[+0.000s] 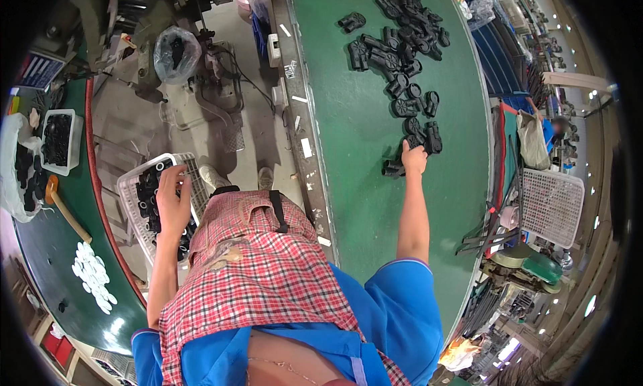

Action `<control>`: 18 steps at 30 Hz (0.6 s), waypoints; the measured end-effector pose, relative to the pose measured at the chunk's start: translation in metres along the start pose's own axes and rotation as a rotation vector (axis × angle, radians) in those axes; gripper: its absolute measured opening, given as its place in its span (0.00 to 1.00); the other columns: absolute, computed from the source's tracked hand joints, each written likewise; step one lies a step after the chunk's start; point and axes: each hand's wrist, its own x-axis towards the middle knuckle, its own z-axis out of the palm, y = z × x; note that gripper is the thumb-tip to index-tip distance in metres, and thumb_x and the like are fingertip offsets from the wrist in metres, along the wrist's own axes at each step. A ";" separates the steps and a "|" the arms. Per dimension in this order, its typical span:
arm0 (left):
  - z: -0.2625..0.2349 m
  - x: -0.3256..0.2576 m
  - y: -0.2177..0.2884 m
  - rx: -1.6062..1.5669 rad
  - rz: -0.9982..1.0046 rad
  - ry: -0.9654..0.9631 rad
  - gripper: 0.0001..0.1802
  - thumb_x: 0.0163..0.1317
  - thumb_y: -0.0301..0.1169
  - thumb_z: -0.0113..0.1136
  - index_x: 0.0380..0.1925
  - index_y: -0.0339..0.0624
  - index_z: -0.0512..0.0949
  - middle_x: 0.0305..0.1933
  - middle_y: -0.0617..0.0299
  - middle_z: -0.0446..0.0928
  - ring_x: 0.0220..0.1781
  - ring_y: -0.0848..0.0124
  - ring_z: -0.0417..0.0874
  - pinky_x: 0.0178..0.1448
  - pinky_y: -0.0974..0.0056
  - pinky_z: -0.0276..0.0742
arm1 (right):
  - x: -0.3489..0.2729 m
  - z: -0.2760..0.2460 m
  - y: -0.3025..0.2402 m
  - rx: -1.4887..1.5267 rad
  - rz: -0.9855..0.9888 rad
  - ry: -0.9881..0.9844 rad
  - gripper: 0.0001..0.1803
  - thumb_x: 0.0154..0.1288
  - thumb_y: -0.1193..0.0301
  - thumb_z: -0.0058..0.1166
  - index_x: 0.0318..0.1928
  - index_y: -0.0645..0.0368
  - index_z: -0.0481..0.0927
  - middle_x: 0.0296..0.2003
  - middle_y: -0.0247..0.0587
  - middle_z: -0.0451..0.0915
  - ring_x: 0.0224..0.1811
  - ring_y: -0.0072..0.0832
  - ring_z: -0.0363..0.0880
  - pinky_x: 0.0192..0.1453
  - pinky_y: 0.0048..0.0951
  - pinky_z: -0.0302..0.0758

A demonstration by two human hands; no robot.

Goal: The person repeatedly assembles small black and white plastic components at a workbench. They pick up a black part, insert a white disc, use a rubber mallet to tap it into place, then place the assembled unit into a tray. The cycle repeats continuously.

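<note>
My right hand (414, 161) reaches out over the green work surface, its fingers closed on a black plastic part (416, 142) at the near end of a loose trail of similar parts. Another black part (392, 167) lies just left of that hand. The trail leads away to a heap of black plastic parts (402, 41) farther off. On the other side, my left hand (173, 202) hangs over a white plastic basket (128, 186), fingers apart and with nothing seen in them. Black parts with pale rings (149, 195) fill the basket beneath it; the palm side is hidden.
A curved green table (50, 242) at the left bears white oval pieces (94, 277), a hammer (67, 212) and a white bin (77, 141) of black parts. A bag-lined container (177, 54) stands beyond the basket. An upright white crate (552, 205) is at the right.
</note>
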 end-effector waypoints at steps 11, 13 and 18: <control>0.016 -0.006 0.018 -0.120 -0.020 -0.100 0.13 0.62 0.23 0.57 0.48 0.35 0.76 0.43 0.51 0.78 0.37 0.62 0.81 0.42 0.62 0.77 | -0.101 -0.072 -0.088 1.484 -0.415 -0.801 0.41 0.62 0.78 0.56 0.73 0.59 0.52 0.53 0.55 0.75 0.44 0.44 0.84 0.48 0.39 0.84; 0.020 -0.002 0.034 -0.246 -0.062 -0.157 0.16 0.64 0.27 0.58 0.52 0.38 0.76 0.46 0.52 0.79 0.44 0.63 0.82 0.48 0.62 0.78 | -0.165 -0.092 -0.143 1.699 -0.554 -1.167 0.38 0.64 0.80 0.53 0.73 0.59 0.54 0.56 0.53 0.74 0.45 0.47 0.83 0.49 0.41 0.84; 0.009 0.007 0.056 -0.665 -0.057 -0.060 0.23 0.70 0.32 0.55 0.60 0.32 0.65 0.47 0.50 0.79 0.45 0.65 0.83 0.48 0.62 0.78 | -0.310 -0.093 -0.259 1.530 -0.902 -1.136 0.30 0.64 0.80 0.57 0.67 0.64 0.67 0.57 0.44 0.74 0.59 0.29 0.74 0.60 0.27 0.73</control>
